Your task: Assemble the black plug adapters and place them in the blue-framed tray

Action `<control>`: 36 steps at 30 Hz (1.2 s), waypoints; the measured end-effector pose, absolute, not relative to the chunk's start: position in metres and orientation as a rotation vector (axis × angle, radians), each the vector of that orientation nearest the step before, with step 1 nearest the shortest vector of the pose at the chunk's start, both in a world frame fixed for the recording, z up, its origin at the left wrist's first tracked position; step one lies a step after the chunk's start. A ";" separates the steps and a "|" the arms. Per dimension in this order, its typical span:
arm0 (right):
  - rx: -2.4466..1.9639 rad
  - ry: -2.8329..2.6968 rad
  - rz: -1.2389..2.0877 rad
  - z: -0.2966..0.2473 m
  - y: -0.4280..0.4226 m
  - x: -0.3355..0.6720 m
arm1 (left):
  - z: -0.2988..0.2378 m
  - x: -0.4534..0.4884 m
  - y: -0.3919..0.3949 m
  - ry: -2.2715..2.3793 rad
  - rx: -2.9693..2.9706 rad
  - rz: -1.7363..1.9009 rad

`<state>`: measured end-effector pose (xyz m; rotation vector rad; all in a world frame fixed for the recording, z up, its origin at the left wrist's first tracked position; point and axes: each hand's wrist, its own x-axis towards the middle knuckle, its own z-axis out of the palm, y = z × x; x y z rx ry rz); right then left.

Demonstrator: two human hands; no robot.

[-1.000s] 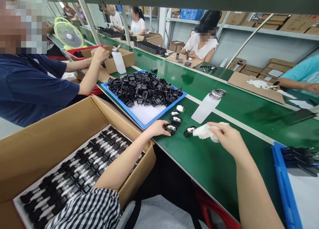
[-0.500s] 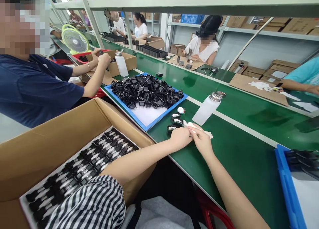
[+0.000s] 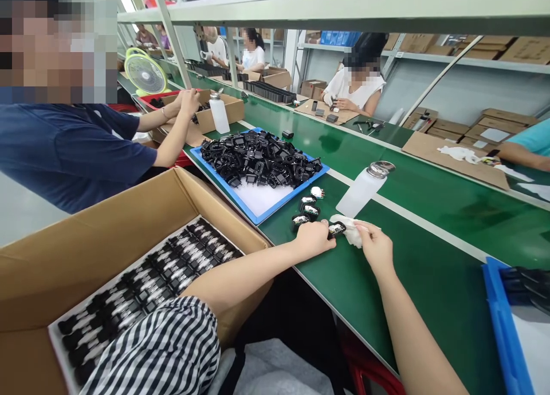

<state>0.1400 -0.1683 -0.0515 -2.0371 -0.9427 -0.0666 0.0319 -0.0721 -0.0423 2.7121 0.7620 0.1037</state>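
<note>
Low over the green bench, my left hand (image 3: 315,239) is closed on a small black plastic housing (image 3: 336,229) with a white and green inside showing at its open end. My right hand (image 3: 377,243) pinches a crumpled white cloth (image 3: 351,232), which hangs just right of that housing. Several similar black housings (image 3: 310,212) stand on the bench behind my left hand, beside a small white part with wires (image 3: 317,193). A translucent white bottle with a metal cap (image 3: 363,190) stands beyond my hands.
A blue-rimmed tray (image 3: 270,209) holds a heap of black parts. At my left, a cardboard box (image 3: 129,228) contains rows of black and white pieces. A blue bin (image 3: 501,326) sits at the right. A co-worker (image 3: 73,149) sits at the left; others work across the bench (image 3: 429,223).
My right hand has moved right with the cloth, away from my left hand. The housing in my left hand now shows. The whole view has shifted slightly.
</note>
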 end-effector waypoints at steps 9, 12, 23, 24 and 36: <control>-1.977 -0.829 0.034 -0.020 -0.147 0.136 | -0.003 -0.006 -0.027 0.919 2.509 0.114; -2.020 -0.879 0.053 -0.021 -0.123 0.133 | -0.005 -0.005 0.004 0.928 2.367 0.077; -1.998 -1.273 0.314 -0.033 -0.078 0.117 | -0.038 0.016 0.008 0.673 2.320 0.221; -2.000 -1.338 0.302 -0.033 -0.079 0.116 | -0.040 0.017 0.008 0.670 2.338 0.247; -2.333 -1.236 0.263 0.003 -0.143 0.171 | -0.034 0.008 0.002 0.832 2.325 0.175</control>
